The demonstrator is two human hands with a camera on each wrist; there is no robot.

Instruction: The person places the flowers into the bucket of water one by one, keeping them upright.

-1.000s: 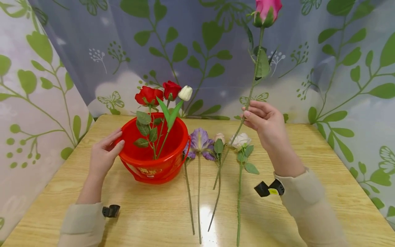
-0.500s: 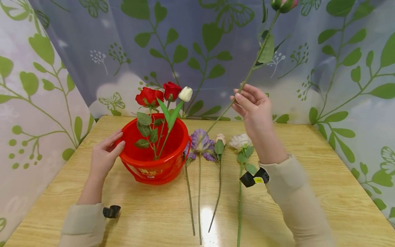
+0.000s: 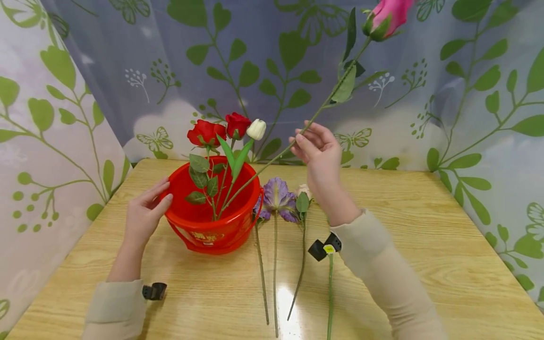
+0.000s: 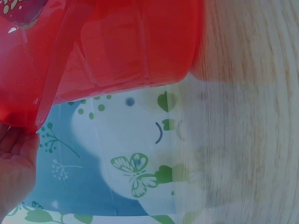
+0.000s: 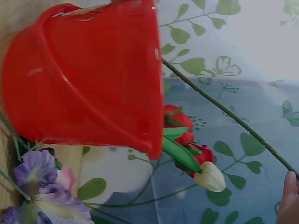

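Plainly held the pink rose (image 3: 388,19) aslant in the right hand (image 3: 320,156), above the table (image 3: 446,245) toward its far edge, pinching thumb and fingertips on bare stem below the leaves. Leaned with bloom up and rightward, and with lower end inside the mouth of the red bucket (image 3: 231,238). Looked light, slim and fairly stiff, probably top-heavy, with slight bend likely along such length; seemed hardly slippery, given the small nubs, and most delicate at petals and leaves, so best gripped on bare stem. Rested the left hand (image 3: 142,215) at the bucket's left rim, thumb apart from fingers; could not tell whether clamped on the lip. Saw the bucket upright near the table's far left corner, holding two red roses (image 3: 206,133) and a white tulip (image 3: 257,129). Noted just beside it, pointing toward the near edge, a purple flower (image 3: 276,194), a pale bud (image 3: 304,190) and a green stem (image 3: 330,293) hidden higher up by the right forearm. Glimpsed a leaf-printed curtain (image 3: 272,28) beyond the far edge.
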